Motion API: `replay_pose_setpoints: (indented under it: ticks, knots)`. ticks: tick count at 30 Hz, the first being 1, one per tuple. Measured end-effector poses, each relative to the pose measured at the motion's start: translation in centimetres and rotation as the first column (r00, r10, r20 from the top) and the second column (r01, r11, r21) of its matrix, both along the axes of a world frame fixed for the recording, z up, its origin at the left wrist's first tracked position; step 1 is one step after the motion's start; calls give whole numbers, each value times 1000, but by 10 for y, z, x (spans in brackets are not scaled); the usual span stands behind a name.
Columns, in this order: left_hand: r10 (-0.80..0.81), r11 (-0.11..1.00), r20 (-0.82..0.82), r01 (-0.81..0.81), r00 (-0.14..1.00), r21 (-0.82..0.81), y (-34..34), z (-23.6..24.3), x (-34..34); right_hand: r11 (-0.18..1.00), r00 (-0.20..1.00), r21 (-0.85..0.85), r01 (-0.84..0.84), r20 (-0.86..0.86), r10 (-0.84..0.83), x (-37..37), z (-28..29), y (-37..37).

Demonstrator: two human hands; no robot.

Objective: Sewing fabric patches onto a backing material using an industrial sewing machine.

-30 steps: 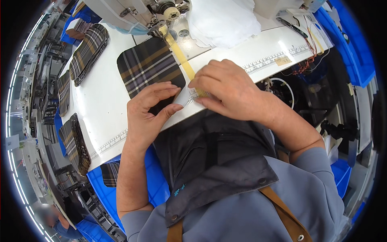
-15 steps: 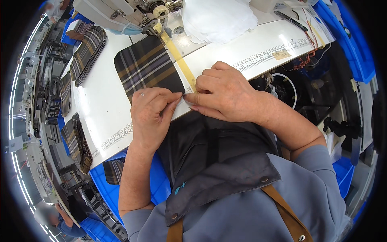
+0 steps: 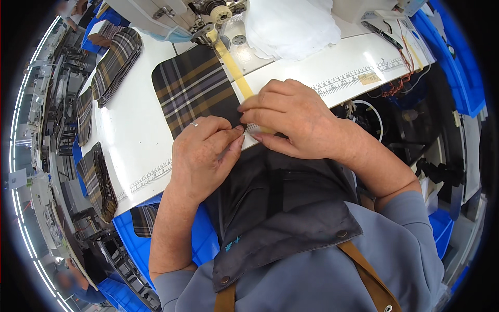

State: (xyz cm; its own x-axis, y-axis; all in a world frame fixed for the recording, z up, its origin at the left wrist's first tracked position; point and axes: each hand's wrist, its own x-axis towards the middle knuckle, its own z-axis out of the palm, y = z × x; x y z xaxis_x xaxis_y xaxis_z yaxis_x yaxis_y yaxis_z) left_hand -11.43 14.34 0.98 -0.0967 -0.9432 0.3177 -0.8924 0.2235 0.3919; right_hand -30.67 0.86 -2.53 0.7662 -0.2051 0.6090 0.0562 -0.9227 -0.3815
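Note:
A plaid fabric piece with rounded corners lies below the sewing machine's presser area, beside a yellow tape running from the machine toward me. My left hand pinches at the piece's near right corner; what lies between the fingertips is too small to make out. My right hand is curled over the tape just right of that corner, gripping it, thumb low by the table edge. The tape's near part is mostly hidden under these fingers.
Plaid stacks line the white table's left, above a blue bin. White cloth, a black tool, loose wires and another blue bin are right. A co-worker is at lower left.
My left fingers, spread a second ago, have drawn together into a pinch and moved right to the fabric's corner. My right hand stays on the tape, shifting only slightly.

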Motion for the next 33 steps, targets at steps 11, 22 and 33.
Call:
replay_pose_setpoints:
  ticks: [11, 22, 33]
  knots:
    - [-28, 997, 84, 22, 996, 74, -33, -7, 41, 996, 996, -56, -71, -58, 68, 8, 10, -12]
    - [-1, 1000, 41, -1, 999, 31, -49, -12, 56, 990, 983, -117, -74, -174, 53, 34, 20, -50]
    - [-81, 993, -111, 70, 990, -100, -85, -24, 88, 976, 980, -208, -57, -201, 15, 69, 21, -86]
